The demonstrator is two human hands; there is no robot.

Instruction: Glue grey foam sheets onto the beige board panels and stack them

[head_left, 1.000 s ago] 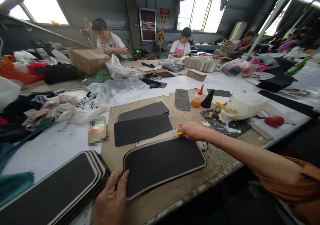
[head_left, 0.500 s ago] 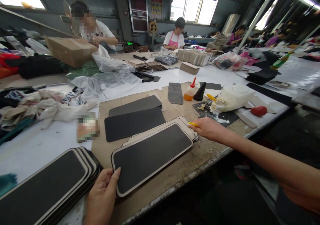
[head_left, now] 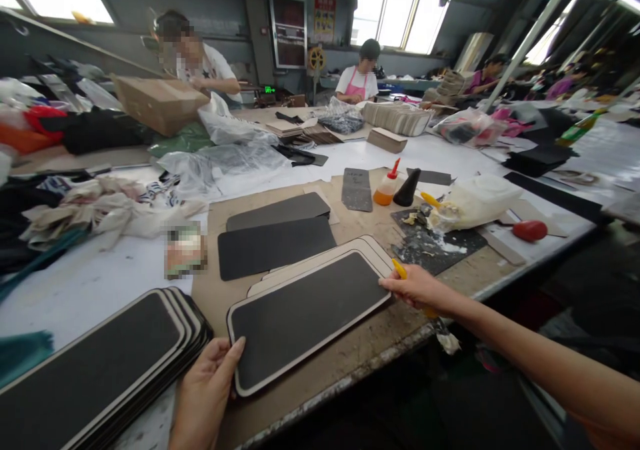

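A dark rectangular panel with a beige border and rounded corners lies on several beige-edged panels fanned out behind it. My left hand grips its near left corner, thumb on top and fingers at the edge. My right hand is closed at the far right corner, fingertips touching the panel. Through that same fist runs a yellow-handled glue brush. Its lower end, caked with pale paste, hangs past the table edge; the bristles cannot be made out. Beyond the panels lie two dark sheets.
At left is a stack of bordered panels. A glue bottle with red nozzle, a black cone, a paste-smeared board, a plastic container and a red object stand farther right. Co-workers sit across the table.
My right hand has come down to the panel's right corner, and the brush has tipped more upright, its pasty end now showing below. My left hand keeps its hold. The view has shifted slightly.
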